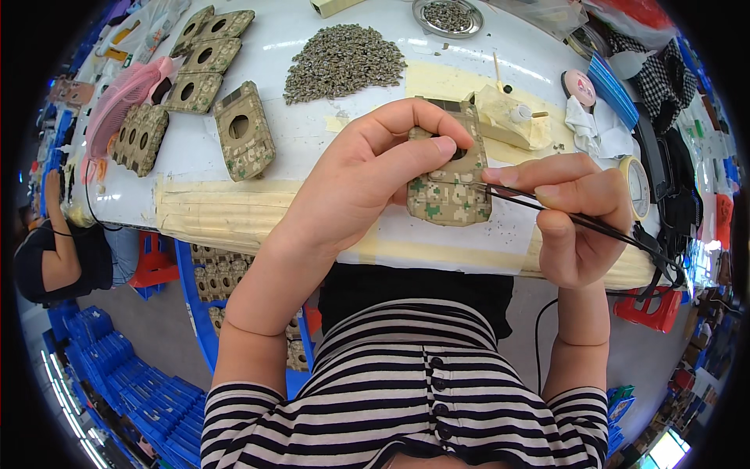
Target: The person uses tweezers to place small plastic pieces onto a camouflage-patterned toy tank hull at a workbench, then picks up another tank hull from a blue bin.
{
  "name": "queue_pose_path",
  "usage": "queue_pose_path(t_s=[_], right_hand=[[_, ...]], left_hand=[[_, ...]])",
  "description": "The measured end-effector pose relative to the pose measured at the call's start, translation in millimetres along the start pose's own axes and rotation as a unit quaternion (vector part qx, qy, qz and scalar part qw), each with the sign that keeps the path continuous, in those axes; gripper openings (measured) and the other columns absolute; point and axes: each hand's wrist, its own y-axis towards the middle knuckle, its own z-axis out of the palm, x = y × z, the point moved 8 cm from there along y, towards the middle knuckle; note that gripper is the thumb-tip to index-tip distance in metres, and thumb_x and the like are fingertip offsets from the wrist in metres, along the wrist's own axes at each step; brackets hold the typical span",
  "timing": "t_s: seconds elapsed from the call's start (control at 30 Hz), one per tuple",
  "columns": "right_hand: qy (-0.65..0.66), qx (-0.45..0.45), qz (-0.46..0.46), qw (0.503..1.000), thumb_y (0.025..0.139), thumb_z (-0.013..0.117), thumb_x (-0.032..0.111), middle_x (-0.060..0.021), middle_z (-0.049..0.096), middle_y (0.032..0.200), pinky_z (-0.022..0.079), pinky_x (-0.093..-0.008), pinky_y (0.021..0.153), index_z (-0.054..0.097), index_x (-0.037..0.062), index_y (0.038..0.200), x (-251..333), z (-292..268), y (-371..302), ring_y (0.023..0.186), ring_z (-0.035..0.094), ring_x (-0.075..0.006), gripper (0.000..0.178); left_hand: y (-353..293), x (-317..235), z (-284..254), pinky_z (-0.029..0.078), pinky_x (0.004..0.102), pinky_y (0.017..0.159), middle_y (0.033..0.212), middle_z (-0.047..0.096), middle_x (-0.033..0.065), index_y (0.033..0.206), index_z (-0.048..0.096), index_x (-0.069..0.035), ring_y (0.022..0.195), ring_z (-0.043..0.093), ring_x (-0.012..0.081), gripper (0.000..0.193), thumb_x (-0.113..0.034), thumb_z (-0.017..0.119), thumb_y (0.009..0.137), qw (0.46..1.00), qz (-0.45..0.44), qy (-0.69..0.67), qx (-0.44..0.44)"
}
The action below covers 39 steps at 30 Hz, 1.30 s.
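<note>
Over the table's front edge, my left hand grips a camouflage-patterned casing, thumb and forefinger curled at its round dark opening. The casing is tan, green and brown, with its upper part partly behind my fingers. From the right, my right hand pinches a pair of black tweezers. Their tips touch or lie just above the casing's face, below the opening; anything between the tips is too small to make out. A similar casing with a round hole lies on the table left of my left hand.
Beyond my hands lie a heap of small metallic parts and a round metal dish of them. More camouflage casings sit at far left. A tape-covered block and tape roll are right. Another person sits left.
</note>
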Motion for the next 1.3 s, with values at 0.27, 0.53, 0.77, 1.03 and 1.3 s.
queue_pose_path(t_s=[0.27,0.53,0.77,1.03,1.3], right_hand=[[-0.01,0.001,0.007,1.0,0.08,0.071,0.008,-0.0179,0.065,0.082,0.051,-0.0281,0.066,0.052,-0.0016,0.086,0.7,0.6,0.4,0.081,0.067,-0.0257,0.022],[-0.027,0.0,0.011,1.0,0.079,0.072,0.007,-0.0157,0.064,0.079,0.052,-0.0276,0.065,0.053,-0.0014,0.086,0.5,1.5,0.1,0.08,0.067,-0.0253,0.022],[-0.011,-0.006,0.011,1.0,0.079,0.072,0.008,-0.0161,0.064,0.079,0.052,-0.0277,0.065,0.053,-0.0016,0.086,-0.6,0.3,-0.3,0.08,0.067,-0.0254,0.023],[-0.019,-0.003,0.015,1.0,0.079,0.072,0.008,-0.0159,0.064,0.078,0.052,-0.0278,0.065,0.053,-0.0018,0.085,-0.9,0.9,-0.6,0.08,0.067,-0.0255,0.023],[-0.008,0.008,0.014,1.0,0.084,0.065,0.013,-0.02,0.063,0.084,0.054,-0.0309,0.069,0.049,-0.0009,0.089,-1.8,0.5,-0.5,0.079,0.066,-0.0257,0.022]], left_hand=[[0.3,1.8,-2.0,0.045,0.0228,0.082,0.096,0.061,0.0018,0.099,0.059,-0.004,0.091,0.056,0.0072,0.014,-0.012,0.054,0.089,1.0,-0.002,0.007,-0.008],[1.3,0.8,-2.0,0.046,0.0162,0.059,0.083,0.059,-0.0023,0.099,0.061,-0.006,0.072,0.055,0.0017,0.014,-0.016,0.057,0.091,0.999,0.018,0.025,-0.017],[1.4,1.5,-4.7,0.046,0.0166,0.059,0.083,0.059,-0.0025,0.099,0.061,-0.006,0.071,0.054,0.0011,0.014,-0.016,0.057,0.09,0.999,0.012,0.042,-0.018],[-0.1,0.4,-2.1,0.045,0.0226,0.082,0.097,0.061,0.0019,0.099,0.059,-0.004,0.092,0.056,0.0076,0.014,-0.012,0.054,0.089,1.0,0.004,0.018,-0.011],[0.3,0.0,-1.7,0.045,0.023,0.082,0.098,0.061,0.0031,0.101,0.058,-0.004,0.092,0.057,0.0084,0.016,-0.012,0.054,0.088,1.0,0.002,0.027,-0.013]])
